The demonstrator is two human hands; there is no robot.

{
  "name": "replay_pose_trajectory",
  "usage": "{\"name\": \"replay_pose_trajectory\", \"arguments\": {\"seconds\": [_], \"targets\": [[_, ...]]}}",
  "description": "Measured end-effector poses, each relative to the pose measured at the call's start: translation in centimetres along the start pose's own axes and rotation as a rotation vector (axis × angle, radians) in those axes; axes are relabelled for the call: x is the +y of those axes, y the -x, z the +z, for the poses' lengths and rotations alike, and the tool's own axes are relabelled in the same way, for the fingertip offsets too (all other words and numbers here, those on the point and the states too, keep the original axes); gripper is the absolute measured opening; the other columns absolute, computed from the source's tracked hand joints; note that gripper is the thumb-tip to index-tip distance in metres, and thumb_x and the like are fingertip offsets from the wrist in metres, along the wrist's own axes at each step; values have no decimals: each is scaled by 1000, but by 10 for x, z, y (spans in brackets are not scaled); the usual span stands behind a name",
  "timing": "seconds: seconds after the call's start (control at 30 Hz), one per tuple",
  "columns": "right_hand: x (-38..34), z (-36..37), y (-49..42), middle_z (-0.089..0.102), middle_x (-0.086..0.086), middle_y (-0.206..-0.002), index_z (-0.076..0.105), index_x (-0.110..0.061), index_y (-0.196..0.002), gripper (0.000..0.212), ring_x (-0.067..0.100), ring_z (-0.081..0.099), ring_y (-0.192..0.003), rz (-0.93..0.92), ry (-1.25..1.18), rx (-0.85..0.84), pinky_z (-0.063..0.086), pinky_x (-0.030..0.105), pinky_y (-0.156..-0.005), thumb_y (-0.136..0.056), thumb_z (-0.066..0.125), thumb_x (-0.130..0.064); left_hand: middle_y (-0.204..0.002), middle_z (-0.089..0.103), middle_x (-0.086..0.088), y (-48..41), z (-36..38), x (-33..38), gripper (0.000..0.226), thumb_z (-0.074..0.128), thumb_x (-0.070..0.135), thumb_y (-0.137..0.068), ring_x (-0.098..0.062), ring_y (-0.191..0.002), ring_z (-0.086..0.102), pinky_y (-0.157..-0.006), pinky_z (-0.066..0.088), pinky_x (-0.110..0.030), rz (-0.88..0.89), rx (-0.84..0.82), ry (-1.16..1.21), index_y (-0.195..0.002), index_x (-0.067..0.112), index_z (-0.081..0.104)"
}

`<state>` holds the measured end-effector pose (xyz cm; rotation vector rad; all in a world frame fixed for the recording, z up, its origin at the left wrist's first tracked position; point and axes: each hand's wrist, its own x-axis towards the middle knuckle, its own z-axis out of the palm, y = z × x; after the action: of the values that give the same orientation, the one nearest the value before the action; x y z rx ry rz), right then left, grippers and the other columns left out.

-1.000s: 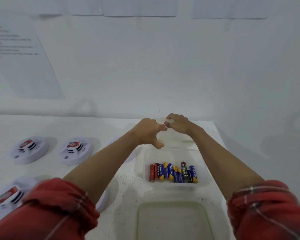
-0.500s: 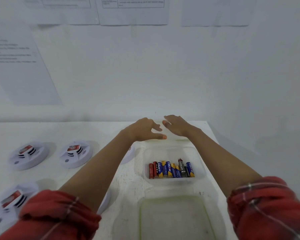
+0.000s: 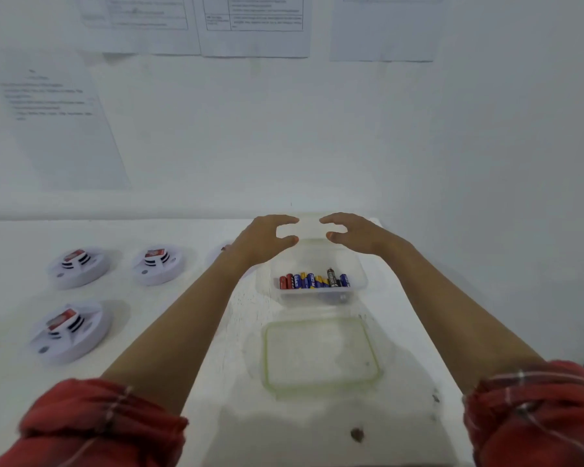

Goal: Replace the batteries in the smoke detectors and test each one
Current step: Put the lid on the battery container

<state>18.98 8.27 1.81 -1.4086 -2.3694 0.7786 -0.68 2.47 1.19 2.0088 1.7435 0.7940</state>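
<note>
Several AA batteries [image 3: 314,281] in red, blue and black lie in a row inside a clear plastic tub [image 3: 361,276] on the white table. My left hand [image 3: 267,237] and my right hand [image 3: 354,232] hover over the tub's far edge, a short gap between them. Their fingers are loosely curved and hold nothing. A faint clear plastic piece [image 3: 312,227] sits between and behind the hands; what it is cannot be told. Three white smoke detectors [image 3: 78,266] [image 3: 157,264] [image 3: 70,330] with open backs lie at the left.
A clear lid with a green rim [image 3: 371,345] lies flat in front of the tub. Another round white detector [image 3: 220,252] peeks out behind my left forearm. The table's right edge [image 3: 452,382] runs close to my right arm. Printed sheets [image 3: 253,25] hang on the white wall.
My hands were together at the back of the tub with fingertips pinched. They have since separated and loosened, and the view has tilted upward a little.
</note>
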Motion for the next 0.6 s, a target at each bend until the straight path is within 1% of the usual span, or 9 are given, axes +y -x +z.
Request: {"name": "replay_pose_trajectory", "arguments": {"seconds": [0.13, 0.2, 0.27, 0.33, 0.4, 0.43, 0.47, 0.5, 0.6], "targets": [[-2, 5, 43, 35, -4, -149, 40, -21, -138, 41, 15, 31, -137, -40, 32, -25, 24, 27, -108, -97, 46, -22, -141, 48, 3, 41, 7, 12, 45, 59, 26, -90, -16, -130, 43, -102, 32, -25, -37, 63, 31, -134, 23, 50], [-1, 11, 65, 35, -4, -148, 41, -20, -137, 42, 15, 32, -137, -60, 29, -33, 24, 22, -104, -96, 47, -20, -140, 49, 3, 63, 13, 16, 46, 59, 25, -89, -15, -128, 44, -97, 29, -19, -65, 87, 52, -134, 22, 50], [2, 19, 85, 39, -2, -146, 43, -18, -136, 41, 15, 35, -134, -85, 23, -26, 24, 16, -98, -95, 49, -17, -139, 49, 2, 85, 22, 18, 45, 59, 24, -90, -15, -127, 45, -98, 30, -20, -93, 89, 73, -134, 21, 49], [7, 31, 106, 47, 2, -140, 50, -13, -130, 39, 18, 42, -129, -137, 7, 42, 26, 9, -93, -92, 52, -7, -135, 53, -1, 107, 31, 17, 42, 59, 19, -90, -17, -125, 47, -99, 32, -22, -86, 131, 83, -131, 18, 53], [16, 44, 128, 56, 7, -129, 58, -8, -121, 39, 21, 50, -122, -207, -28, 169, 29, -1, -86, -86, 49, 7, -125, 60, -5, 128, 40, 14, 34, 57, 4, -87, -21, -119, 52, -95, 36, -21, -36, 276, 98, -120, 11, 61], [20, 50, 138, 59, 7, -126, 61, -8, -117, 44, 21, 52, -120, -219, -37, 218, 29, -3, -86, -82, 44, 13, -120, 62, -8, 137, 44, 10, 35, 53, -6, -84, -23, -115, 55, -93, 37, -21, -17, 344, 94, -114, 7, 64], [25, 55, 148, 59, 5, -126, 62, -8, -115, 50, 21, 52, -122, -204, -28, 233, 30, -1, -88, -78, 40, 17, -119, 62, -11, 145, 48, 6, 41, 48, -14, -79, -24, -114, 55, -92, 37, -21, -12, 375, 77, -110, 5, 66], [31, 60, 157, 57, 4, -130, 62, -10, -117, 57, 19, 49, -125, -174, 4, 213, 31, 4, -94, -75, 37, 19, -120, 60, -13, 153, 51, -1, 49, 43, -20, -74, -26, -116, 54, -94, 36, -21, -20, 355, 49, -110, 3, 66], [49, 74, 172, 41, -4, -146, 53, -20, -130, 68, 14, 34, -138, -84, 184, 34, 23, 20, -110, -78, 33, 20, -136, 50, -13, 168, 61, -21, 66, 34, -25, -69, -26, -130, 43, -107, 28, -27, -75, 83, -58, -120, 6, 60]]}}
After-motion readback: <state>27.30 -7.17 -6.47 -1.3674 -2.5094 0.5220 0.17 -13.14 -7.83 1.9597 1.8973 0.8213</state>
